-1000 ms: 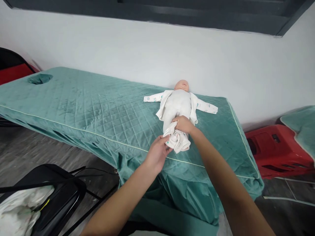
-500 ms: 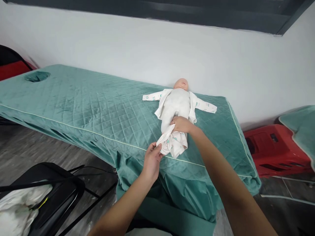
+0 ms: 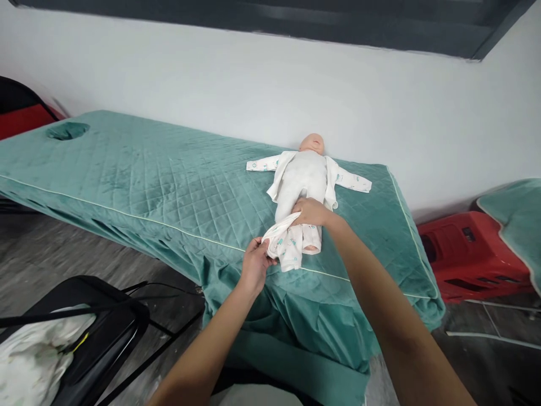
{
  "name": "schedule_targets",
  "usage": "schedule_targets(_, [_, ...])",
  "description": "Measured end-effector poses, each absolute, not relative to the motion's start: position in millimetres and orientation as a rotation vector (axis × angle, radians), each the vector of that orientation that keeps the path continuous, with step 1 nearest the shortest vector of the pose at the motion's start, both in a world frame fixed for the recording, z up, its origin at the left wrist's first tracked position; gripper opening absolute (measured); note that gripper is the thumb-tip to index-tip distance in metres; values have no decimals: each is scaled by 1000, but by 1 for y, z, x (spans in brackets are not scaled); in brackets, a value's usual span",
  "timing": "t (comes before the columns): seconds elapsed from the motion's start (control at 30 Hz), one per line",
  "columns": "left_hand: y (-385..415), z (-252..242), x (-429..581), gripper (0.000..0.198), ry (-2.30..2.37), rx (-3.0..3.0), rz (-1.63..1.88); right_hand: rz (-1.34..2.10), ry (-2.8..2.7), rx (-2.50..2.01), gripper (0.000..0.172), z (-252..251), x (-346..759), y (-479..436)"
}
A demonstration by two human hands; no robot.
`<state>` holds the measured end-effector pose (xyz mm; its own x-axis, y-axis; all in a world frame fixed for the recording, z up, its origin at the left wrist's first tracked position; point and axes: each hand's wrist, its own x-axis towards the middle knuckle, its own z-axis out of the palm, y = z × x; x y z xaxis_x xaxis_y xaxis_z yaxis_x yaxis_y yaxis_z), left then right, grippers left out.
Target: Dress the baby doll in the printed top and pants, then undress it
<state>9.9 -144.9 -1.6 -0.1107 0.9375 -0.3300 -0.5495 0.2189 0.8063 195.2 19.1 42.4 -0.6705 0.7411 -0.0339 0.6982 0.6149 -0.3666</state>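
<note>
A baby doll lies on its back near the right end of a green quilted massage bed, head toward the wall. It wears a white printed sleepsuit, open at the chest with sleeves spread out. My left hand pinches the sleepsuit's lower left leg and pulls it out to the left. My right hand is closed on the garment at the doll's hips, pressing down.
The bed has a face hole at its far left. A black folding chair with white cloth stands at lower left. Red plastic furniture sits right of the bed, by another green cover.
My left hand has moved left and slightly toward me, drawing the sleepsuit leg outward. A doll foot now shows at the garment's bottom. My right hand has stayed at the hips.
</note>
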Motion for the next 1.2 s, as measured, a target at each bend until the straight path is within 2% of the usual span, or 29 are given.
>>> schedule_targets(0.4, [-129, 6, 3, 41, 981, 568, 1082, 622, -2658, -1228, 31, 40, 195, 18])
schedule_targets(0.83, [-124, -4, 11, 37, 1427, 1088, 1107, 645, -2649, -1281, 29, 44, 196, 17])
schedule_targets(1.03, [-115, -5, 9, 45, 1324, 960, 1111, 643, -2663, -1291, 31, 47, 194, 16])
schedule_targets(1.2, [-112, -6, 12, 43, 1341, 999, 1075, 653, -2666, -1308, 31, 48, 194, 16])
